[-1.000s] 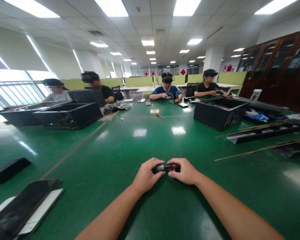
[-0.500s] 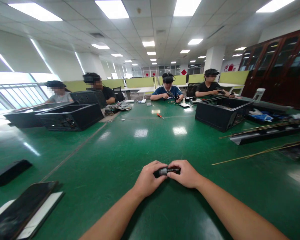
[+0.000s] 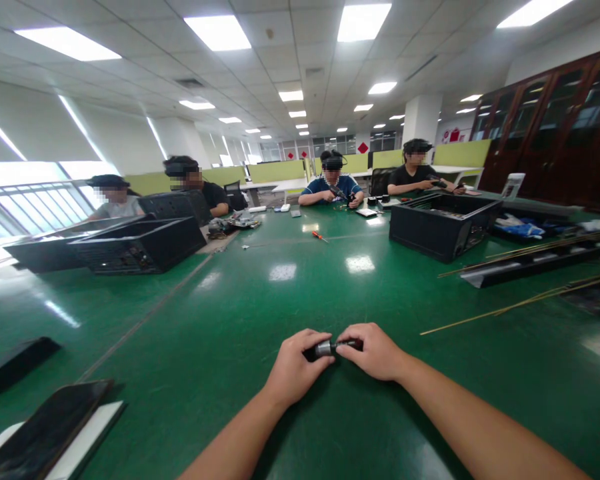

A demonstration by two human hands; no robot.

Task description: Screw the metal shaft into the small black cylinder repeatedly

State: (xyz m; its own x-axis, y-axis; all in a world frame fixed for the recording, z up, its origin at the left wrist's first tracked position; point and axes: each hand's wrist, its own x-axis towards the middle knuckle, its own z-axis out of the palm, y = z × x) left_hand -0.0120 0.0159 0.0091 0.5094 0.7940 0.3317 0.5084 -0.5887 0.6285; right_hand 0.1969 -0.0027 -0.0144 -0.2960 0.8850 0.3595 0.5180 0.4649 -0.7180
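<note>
Over the green table in front of me, my left hand (image 3: pixel 296 365) is closed round a small black-and-silver cylinder (image 3: pixel 325 348), thumb below and fingers above. A thin dark shaft-like end sticks out of its right side. My right hand (image 3: pixel 371 350) pinches that dark end between thumb and fingers. The fingertips of both hands are close together with a narrow gap between. Fingers cover much of the part, and I cannot make out its exact kind.
A dark phone (image 3: pixel 50 427) lies on a white-edged item at lower left, with a black case (image 3: pixel 15 363) behind it. An orange screwdriver (image 3: pixel 319 236) lies ahead. Black computer cases (image 3: pixel 443 230) stand right and left. Thin brass-coloured rods (image 3: pixel 480 320) reach in from the right. Several co-workers sit opposite.
My view has shifted slightly. Both hands keep hold of the cylinder and its dark end; less of the cylinder's black left part shows between my left fingers.
</note>
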